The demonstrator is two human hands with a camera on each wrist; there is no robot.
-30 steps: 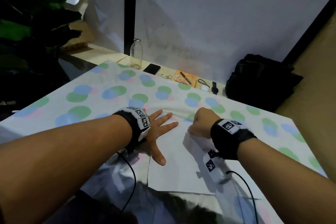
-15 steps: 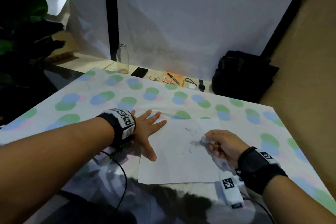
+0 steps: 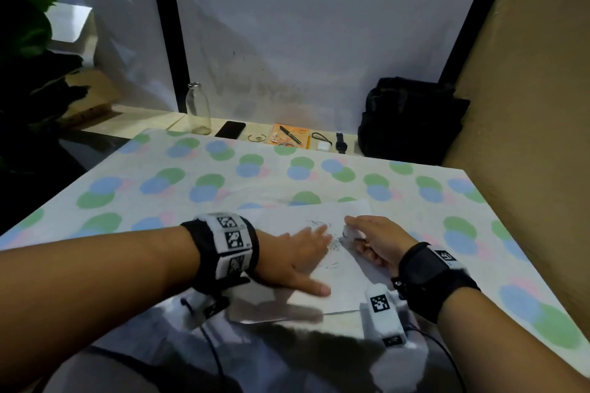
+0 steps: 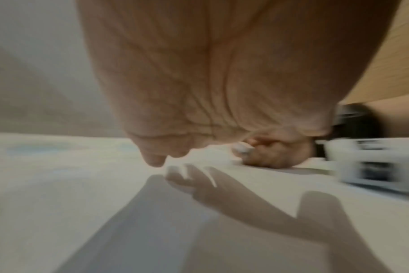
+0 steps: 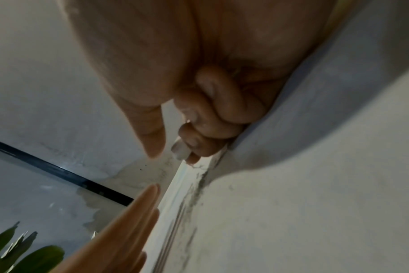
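White paper sheet [image 3: 338, 284] lies flat on the dot-patterned worktop [image 3: 207, 198], held down by the left hand [image 3: 293, 257], fingers straight. Right hand [image 3: 375, 239] pinches a small white block [image 3: 349, 231], probably an eraser, against grey scribbles [image 3: 332, 244] too smeared to read. Black-and-white square codes mark both wristbands [image 3: 231, 238].

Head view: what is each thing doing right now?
Paper: flat on the table, smudged grey.
Eraser: pinched, at the smudges.
Left hand: flat, pressing the paper.
Right hand: curled round the eraser.
Bottle: upright, looks empty.
Phone: lying flat, screen dark.
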